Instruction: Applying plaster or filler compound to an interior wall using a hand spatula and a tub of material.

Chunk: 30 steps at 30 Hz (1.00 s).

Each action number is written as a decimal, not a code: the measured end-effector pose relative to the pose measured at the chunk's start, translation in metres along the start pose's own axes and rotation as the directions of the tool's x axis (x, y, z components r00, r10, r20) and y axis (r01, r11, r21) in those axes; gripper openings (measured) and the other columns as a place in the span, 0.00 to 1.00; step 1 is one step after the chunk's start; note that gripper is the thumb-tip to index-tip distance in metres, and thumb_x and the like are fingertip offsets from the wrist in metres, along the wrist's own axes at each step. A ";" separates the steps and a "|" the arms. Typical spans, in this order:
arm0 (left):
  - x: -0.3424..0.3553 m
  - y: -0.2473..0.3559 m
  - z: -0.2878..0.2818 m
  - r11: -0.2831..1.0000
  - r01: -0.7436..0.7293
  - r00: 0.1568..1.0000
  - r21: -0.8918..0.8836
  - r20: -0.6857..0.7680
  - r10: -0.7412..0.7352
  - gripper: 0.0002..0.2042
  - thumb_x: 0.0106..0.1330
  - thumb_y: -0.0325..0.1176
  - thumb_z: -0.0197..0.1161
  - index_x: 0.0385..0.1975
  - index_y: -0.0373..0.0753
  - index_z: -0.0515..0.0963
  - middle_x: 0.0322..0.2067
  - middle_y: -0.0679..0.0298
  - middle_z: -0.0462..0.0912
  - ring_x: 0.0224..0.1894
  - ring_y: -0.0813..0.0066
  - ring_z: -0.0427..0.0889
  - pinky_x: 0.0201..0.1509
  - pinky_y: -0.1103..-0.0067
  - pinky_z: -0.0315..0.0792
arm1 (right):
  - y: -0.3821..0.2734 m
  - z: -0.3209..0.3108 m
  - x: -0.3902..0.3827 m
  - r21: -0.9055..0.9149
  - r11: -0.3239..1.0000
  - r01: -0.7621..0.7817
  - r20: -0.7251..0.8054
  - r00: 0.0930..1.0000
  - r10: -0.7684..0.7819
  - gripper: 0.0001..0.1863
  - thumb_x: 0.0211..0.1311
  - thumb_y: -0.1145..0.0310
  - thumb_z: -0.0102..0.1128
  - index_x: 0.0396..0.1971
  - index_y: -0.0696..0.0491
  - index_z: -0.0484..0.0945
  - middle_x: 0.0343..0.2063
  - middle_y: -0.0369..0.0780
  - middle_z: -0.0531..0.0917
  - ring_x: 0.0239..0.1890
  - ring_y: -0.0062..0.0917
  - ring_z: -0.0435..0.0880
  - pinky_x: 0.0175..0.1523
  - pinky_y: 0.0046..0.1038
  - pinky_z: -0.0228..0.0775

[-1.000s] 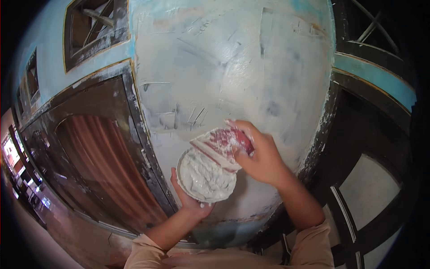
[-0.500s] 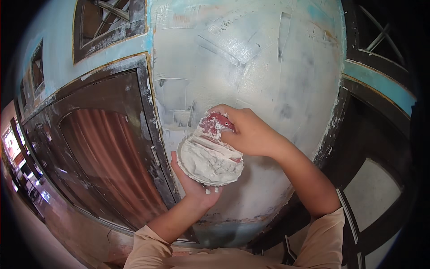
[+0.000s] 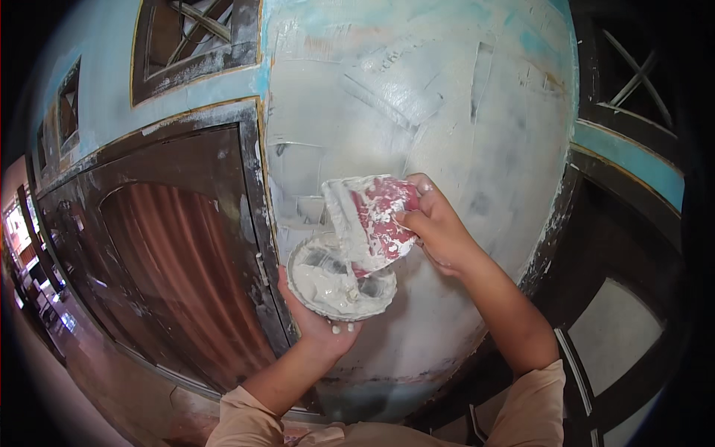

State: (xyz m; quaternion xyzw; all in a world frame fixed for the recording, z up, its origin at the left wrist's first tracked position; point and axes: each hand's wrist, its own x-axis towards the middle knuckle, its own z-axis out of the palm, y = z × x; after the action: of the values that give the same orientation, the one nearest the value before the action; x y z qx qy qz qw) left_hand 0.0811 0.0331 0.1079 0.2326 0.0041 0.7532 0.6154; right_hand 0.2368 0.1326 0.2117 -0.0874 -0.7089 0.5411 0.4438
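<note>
In the head view, a round bowl serves as the landmark, with pale, wet paste heaped inside, mostly toward its left and lower side, and bare patches showing. Beneath the bowl, the left hand is cupped around its underside, thumb side up along its left, bearing it; most of the fingers are hidden. Above and to the right of the bowl, the right hand is closed around a red scraper. The blade's left edge carries a thick band of paste, and its lower corner overlaps the bowl's inside; whether they touch, I cannot tell. Behind the bowl rises a patchy whitish-blue wall. Left of the bowl is a dark door with a reddish-brown curtain.
</note>
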 end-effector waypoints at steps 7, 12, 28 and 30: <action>-0.004 0.002 0.001 0.999 0.013 1.000 -0.048 0.005 -0.013 0.41 0.60 0.73 0.46 0.65 0.47 0.67 0.63 0.62 0.71 0.64 0.57 0.70 0.68 0.59 0.63 | -0.008 0.006 -0.024 0.215 0.968 0.126 -0.217 0.973 -0.078 0.16 0.65 0.83 0.47 0.51 0.55 0.63 0.48 0.41 0.78 0.48 0.21 0.80 0.53 0.28 0.75; -0.001 -0.006 0.016 0.999 0.001 0.999 -0.035 0.033 0.000 0.42 0.60 0.73 0.47 0.65 0.46 0.67 0.63 0.61 0.70 0.64 0.56 0.69 0.69 0.58 0.63 | -0.012 0.002 -0.031 0.182 0.930 0.319 -0.305 0.917 -0.255 0.20 0.68 0.82 0.48 0.59 0.58 0.61 0.54 0.42 0.76 0.55 0.23 0.78 0.60 0.29 0.71; 0.010 -0.018 -0.002 0.998 0.060 0.998 -0.024 0.012 -0.060 0.43 0.58 0.75 0.48 0.66 0.49 0.67 0.64 0.63 0.69 0.65 0.55 0.68 0.69 0.55 0.61 | -0.219 -0.118 0.067 -0.959 0.004 0.282 0.058 0.212 -0.976 0.16 0.64 0.73 0.56 0.51 0.54 0.78 0.44 0.43 0.84 0.49 0.28 0.81 0.56 0.28 0.71; 0.010 -0.019 -0.010 0.999 0.045 0.999 0.001 -0.002 -0.045 0.43 0.59 0.75 0.47 0.66 0.49 0.66 0.65 0.62 0.68 0.65 0.54 0.68 0.70 0.54 0.61 | -0.238 -0.140 0.085 -0.984 -0.109 0.140 0.140 0.236 -0.962 0.17 0.64 0.73 0.55 0.52 0.53 0.79 0.44 0.44 0.84 0.49 0.29 0.82 0.56 0.28 0.72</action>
State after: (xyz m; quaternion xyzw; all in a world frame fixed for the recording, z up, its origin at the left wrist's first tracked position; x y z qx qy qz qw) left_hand 0.0939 0.0503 0.0969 0.2321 0.0104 0.7393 0.6320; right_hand 0.3726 0.1855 0.4613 -0.1438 -0.5742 -0.3455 0.7282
